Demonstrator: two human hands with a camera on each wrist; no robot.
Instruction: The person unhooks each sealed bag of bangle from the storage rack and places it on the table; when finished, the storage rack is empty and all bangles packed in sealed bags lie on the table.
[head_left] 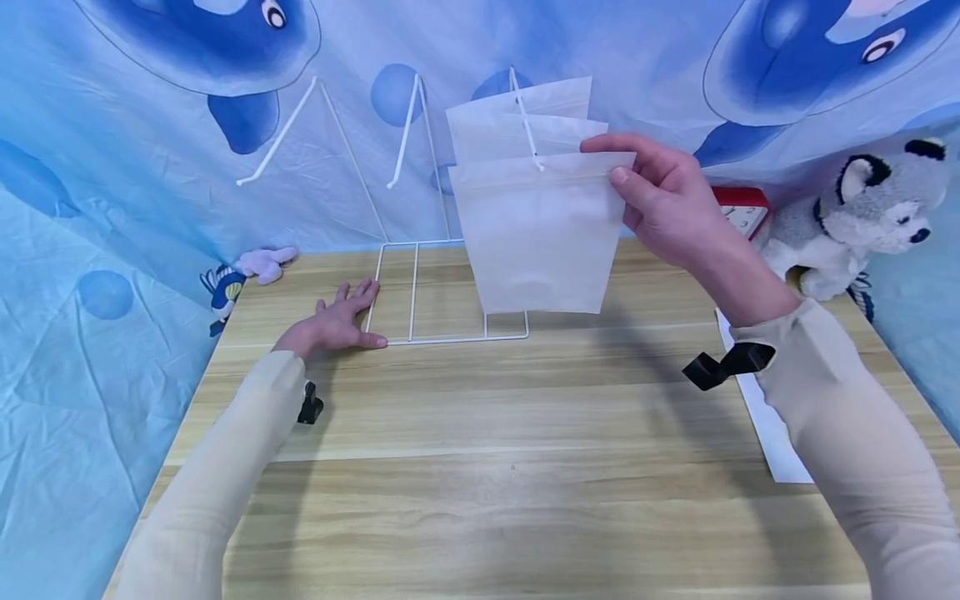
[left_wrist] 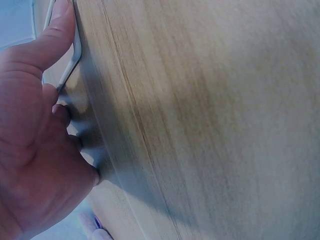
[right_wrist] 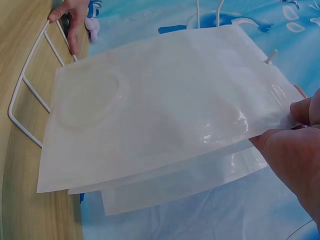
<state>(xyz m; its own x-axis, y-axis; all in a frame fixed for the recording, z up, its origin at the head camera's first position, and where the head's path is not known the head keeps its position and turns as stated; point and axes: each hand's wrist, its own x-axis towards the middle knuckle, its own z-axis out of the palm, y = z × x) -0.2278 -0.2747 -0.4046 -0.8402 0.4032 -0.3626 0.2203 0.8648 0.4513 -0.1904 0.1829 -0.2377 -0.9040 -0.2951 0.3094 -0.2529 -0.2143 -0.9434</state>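
A white wire rack (head_left: 411, 292) stands at the back of the table, with slanted hooks above its flat base. Several white pouches (head_left: 536, 242) hang one behind another on its rightmost hook (head_left: 527, 125); the tip pokes out through the front pouch near its top edge. My right hand (head_left: 667, 200) pinches that front pouch at its upper right corner, thumb in front. In the right wrist view, the pouch (right_wrist: 165, 105) shows a rounded seam at its bottom end. My left hand (head_left: 341, 321) rests with fingers spread over the base's left side, its thumb (left_wrist: 57, 35) along the front wire.
Two hooks without pouches, a left one (head_left: 277, 129) and a middle one (head_left: 406, 129), slant forward. Behind the rack hangs a blue patterned cloth (head_left: 180, 183). To the right are a red clock (head_left: 742, 208), a plush dog (head_left: 847, 217) and a white sheet (head_left: 772, 433). A small purple toy (head_left: 264, 264) lies back left.
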